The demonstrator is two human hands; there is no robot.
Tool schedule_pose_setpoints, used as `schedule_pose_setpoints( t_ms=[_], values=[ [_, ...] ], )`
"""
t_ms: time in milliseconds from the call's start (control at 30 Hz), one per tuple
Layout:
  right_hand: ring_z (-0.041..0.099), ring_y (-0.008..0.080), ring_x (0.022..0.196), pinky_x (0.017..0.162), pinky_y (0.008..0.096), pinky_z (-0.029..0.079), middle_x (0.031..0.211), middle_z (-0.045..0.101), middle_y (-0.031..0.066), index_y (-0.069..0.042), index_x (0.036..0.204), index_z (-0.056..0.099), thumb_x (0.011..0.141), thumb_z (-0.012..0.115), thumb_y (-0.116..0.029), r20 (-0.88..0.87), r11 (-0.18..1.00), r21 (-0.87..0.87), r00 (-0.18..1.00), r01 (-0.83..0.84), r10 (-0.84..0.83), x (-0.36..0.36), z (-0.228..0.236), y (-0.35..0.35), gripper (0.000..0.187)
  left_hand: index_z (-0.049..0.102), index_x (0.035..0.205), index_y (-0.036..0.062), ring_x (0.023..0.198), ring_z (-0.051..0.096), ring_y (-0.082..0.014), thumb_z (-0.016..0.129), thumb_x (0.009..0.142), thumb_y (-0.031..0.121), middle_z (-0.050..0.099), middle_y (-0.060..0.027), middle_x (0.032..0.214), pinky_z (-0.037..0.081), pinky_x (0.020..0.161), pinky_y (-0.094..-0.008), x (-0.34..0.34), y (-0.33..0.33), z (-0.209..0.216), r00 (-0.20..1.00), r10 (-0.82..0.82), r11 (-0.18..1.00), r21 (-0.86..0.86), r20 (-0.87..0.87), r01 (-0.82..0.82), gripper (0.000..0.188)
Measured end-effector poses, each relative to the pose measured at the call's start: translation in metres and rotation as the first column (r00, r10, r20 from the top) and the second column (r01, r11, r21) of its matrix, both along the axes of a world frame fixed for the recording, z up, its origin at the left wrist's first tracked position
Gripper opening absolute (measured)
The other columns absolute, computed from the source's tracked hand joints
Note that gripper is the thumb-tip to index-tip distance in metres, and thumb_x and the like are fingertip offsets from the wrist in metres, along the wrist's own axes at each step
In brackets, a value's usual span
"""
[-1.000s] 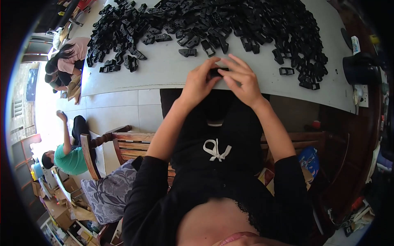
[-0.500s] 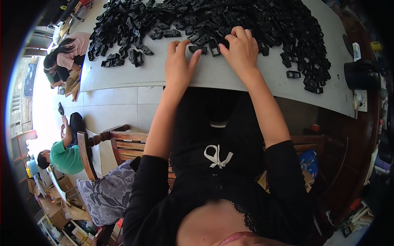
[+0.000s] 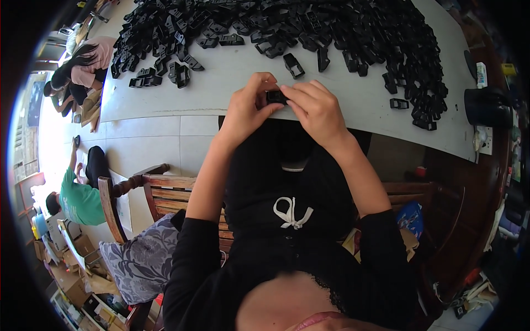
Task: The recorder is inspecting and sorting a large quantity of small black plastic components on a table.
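Observation:
Close to the near edge of the table, a small black plastic buckle-like part [image 3: 274, 97] is held between my two hands. My left hand [image 3: 247, 107] is closed round its left side, thumb below and fingers above. The fingertips of my right hand [image 3: 317, 107] pinch its right end and cover that end from sight. Just beyond my hands lies a loose rectangular black part [image 3: 293, 66] with an opening through it. To its right is another loose black part [image 3: 323, 59].
A large pile of similar black parts [image 3: 265, 22] spreads over the far side of the white table [image 3: 187, 91]. At the right edge stands a dark mug-like container [image 3: 487, 103]. Several people are at the left, one in a green shirt [image 3: 83, 199]. A wooden bench [image 3: 165, 193] is behind me.
Both hands have drawn back from the pile toward the near table edge and come together, with one black buckle-like part now held between them. Another loose part has shifted near the pile's edge.

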State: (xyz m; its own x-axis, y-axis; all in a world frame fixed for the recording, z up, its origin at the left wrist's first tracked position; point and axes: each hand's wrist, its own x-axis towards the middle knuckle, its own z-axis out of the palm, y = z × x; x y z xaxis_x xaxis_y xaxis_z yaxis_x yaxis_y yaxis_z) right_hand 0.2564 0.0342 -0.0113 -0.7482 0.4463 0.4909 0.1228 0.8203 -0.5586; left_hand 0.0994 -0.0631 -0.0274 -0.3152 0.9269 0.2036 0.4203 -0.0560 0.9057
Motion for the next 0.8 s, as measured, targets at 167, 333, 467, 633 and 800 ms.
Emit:
schedule_pose_setpoints(
  t_ms=[167,333,467,633,800],
  values=[
    [0.063,0.0262,0.085,0.070,0.0346,0.052,0.094,0.067,0.0097,0.001,0.103,0.069,0.071,0.067,0.007,0.040,0.993,0.115,0.999,0.005,-0.009,0.003,-0.008,-0.007,0.032,0.052,0.112,0.0046,0.058,0.046,-0.0107,0.076,0.070,-0.003,0.068,-0.0049,0.092,0.042,0.055,-0.0245,0.003,-0.001,0.001,0.998,-0.052,0.998,-0.036,-0.044,0.050,0.049],
    [0.059,0.0260,0.117,0.098,0.0393,0.046,0.118,0.065,0.0118,0.000,0.115,0.066,0.077,0.063,0.000,0.108,0.909,0.411,0.986,0.069,-0.123,0.012,-0.015,-0.016,0.038,0.056,0.111,0.0042,0.059,0.045,-0.0088,0.077,0.070,-0.003,0.066,-0.0025,0.090,0.041,0.055,-0.0229,0.002,-0.003,-0.001,0.995,-0.045,0.999,0.010,-0.084,0.046,0.046],
    [0.055,0.0256,0.124,0.105,0.0413,0.040,0.124,0.063,0.0129,-0.002,0.119,0.064,0.080,0.059,-0.002,0.148,0.887,0.456,0.976,0.075,-0.158,0.015,-0.020,-0.019,0.039,0.058,0.108,0.0044,0.059,0.048,-0.0118,0.076,0.071,-0.002,0.065,-0.0037,0.089,0.043,0.055,-0.0247,0.006,-0.002,-0.002,0.987,-0.043,0.998,0.035,-0.155,0.049,0.042],
    [0.060,0.0260,0.114,0.098,0.0388,0.045,0.119,0.064,0.0118,-0.002,0.116,0.065,0.081,0.063,-0.007,0.181,0.934,0.355,0.983,-0.041,-0.026,0.013,-0.009,-0.009,0.036,0.059,0.107,0.0044,0.059,0.049,-0.0137,0.075,0.072,-0.001,0.064,-0.0048,0.089,0.044,0.055,-0.0260,0.005,-0.006,-0.004,0.976,-0.037,0.997,0.051,-0.217,0.049,0.039],
    [0.062,0.0302,0.090,0.077,0.0395,0.052,0.099,0.061,0.0121,-0.001,0.089,0.066,0.082,0.065,-0.010,0.118,0.943,0.221,0.954,0.247,-0.277,-0.015,0.011,0.059,0.012,0.058,0.114,0.0067,0.066,0.059,-0.0235,0.070,0.078,0.004,0.063,-0.0093,0.098,0.049,0.061,-0.0337,0.002,-0.002,0.007,0.949,-0.187,0.982,-0.017,-0.254,0.189,0.038]
  ],
)
